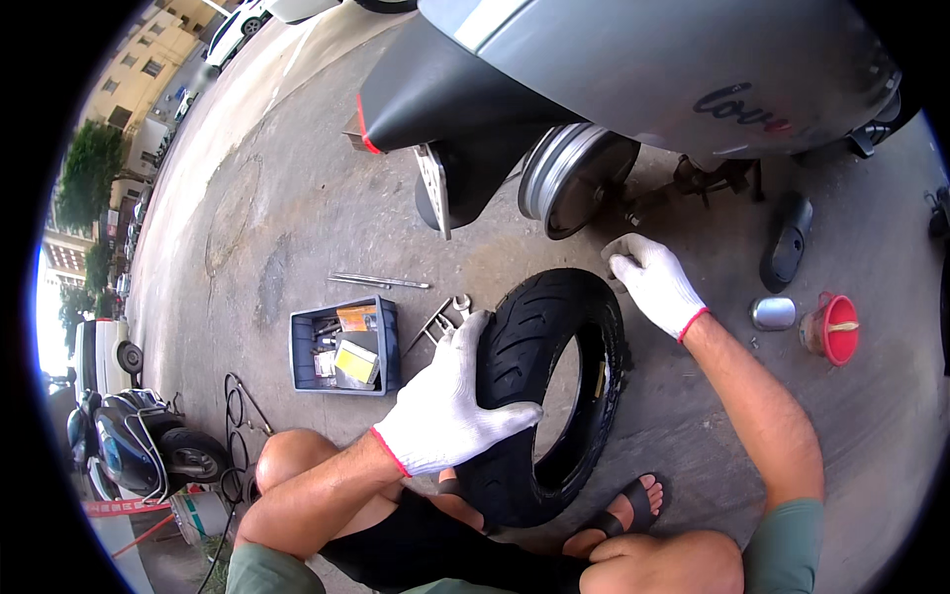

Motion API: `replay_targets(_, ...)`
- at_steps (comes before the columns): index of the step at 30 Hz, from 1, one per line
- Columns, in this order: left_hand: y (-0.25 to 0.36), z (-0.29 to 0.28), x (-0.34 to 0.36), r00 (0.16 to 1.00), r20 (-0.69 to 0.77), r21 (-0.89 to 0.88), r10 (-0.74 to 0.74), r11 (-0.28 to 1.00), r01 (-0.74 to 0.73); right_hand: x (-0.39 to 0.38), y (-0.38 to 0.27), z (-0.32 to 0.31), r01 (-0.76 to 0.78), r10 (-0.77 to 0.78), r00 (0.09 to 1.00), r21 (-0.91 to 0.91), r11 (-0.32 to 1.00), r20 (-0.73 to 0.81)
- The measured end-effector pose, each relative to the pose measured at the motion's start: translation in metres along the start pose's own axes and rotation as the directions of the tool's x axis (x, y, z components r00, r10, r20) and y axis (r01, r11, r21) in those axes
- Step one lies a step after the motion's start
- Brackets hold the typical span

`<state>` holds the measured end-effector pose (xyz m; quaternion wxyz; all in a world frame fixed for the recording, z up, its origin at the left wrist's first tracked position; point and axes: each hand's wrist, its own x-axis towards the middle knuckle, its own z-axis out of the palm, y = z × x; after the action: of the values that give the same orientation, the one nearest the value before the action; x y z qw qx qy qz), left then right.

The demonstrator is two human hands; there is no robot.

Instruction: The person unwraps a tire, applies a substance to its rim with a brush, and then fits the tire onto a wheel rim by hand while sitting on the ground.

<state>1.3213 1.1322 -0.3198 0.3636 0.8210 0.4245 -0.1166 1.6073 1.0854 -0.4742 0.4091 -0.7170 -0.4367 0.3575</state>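
Note:
My left hand [450,406], in a white knit glove with red cuff, grips a black scooter tyre [510,307] standing tilted between my feet, thumb over its inner edge and fingers along the tread. My right hand [648,277], gloved alike, is raised just above the tyre's upper right, its fingers curled together; whether anything is in them is unclear. Behind the tyre, a bare silver wheel rim [549,178] sits under a grey scooter body [663,59].
A grey bin of supplies [302,371] lies left, near spanners [461,305] and long metal bars [381,280]. Right are a black cover [785,243], silver tin [772,313] and red bucket [836,342]. A parked scooter [139,445] and black hose [235,401] are at far left.

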Motion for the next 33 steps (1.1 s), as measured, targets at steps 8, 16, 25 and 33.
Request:
replay_targets(8, -0.005, -0.001, -0.023, 0.993, 0.016, 0.104, 0.116, 0.988, -0.117, 0.083, -0.097, 0.010, -0.395, 0.398, 0.909, -0.044, 0.918, 0.123)
replay_targets(16, -0.009, -0.010, -0.034, 0.988, -0.061, 0.075, 0.143, 0.988, -0.138, 0.147, -0.022, 0.075, -0.335, 0.236, 0.901, -0.238, 0.912, -0.363)
replay_targets(25, -0.025, -0.024, -0.044, 0.976, -0.217, 0.107, 0.025, 0.994, -0.002, 0.146, -0.025, 0.079, -0.286, 0.122, 0.870, -0.286, 0.914, -0.478)
replay_targets(33, -0.046, -0.025, -0.047, 0.957, -0.285, 0.133, -0.045, 0.987, 0.086, 0.104, -0.007, 0.083, -0.188, 0.073, 0.946, -0.348, 0.919, -0.317)
